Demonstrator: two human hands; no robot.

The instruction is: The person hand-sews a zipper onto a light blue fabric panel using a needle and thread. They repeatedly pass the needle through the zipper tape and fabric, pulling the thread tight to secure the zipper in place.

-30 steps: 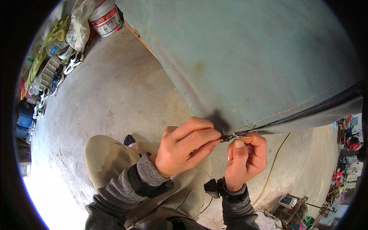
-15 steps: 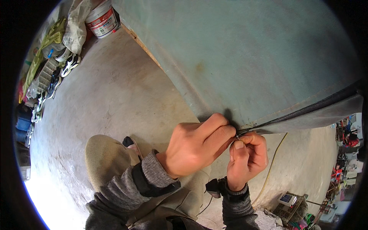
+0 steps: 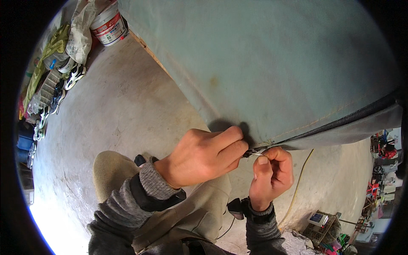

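A large grey-green fabric cover (image 3: 272, 72) lies ahead, its near corner reaching my hands. A dark zipper-like strip (image 3: 340, 115) runs along its right edge down to that corner. My left hand (image 3: 208, 155) is closed at the corner, fingertips pinching a small dark bit of this edge; the fingers hide most of it. Thin pale threads (image 3: 256, 152) stretch from there to my right hand (image 3: 273, 172), whose thumb and forefinger are pinched on them. Frayed ends (image 3: 268, 141) stick out at the seam just above.
Under the cover's left edge shows a wooden edge (image 3: 151, 53). A white and red bucket (image 3: 109, 26), bags and several shoes (image 3: 75, 76) line the left side. A yellow cord (image 3: 299, 182) crosses the concrete floor (image 3: 123, 97); a crate (image 3: 318, 229) stands lower right.
My left hand has moved left, away from my right hand, so the gap between them is wider. Pale threads now show stretched across it. The right hand has barely shifted.
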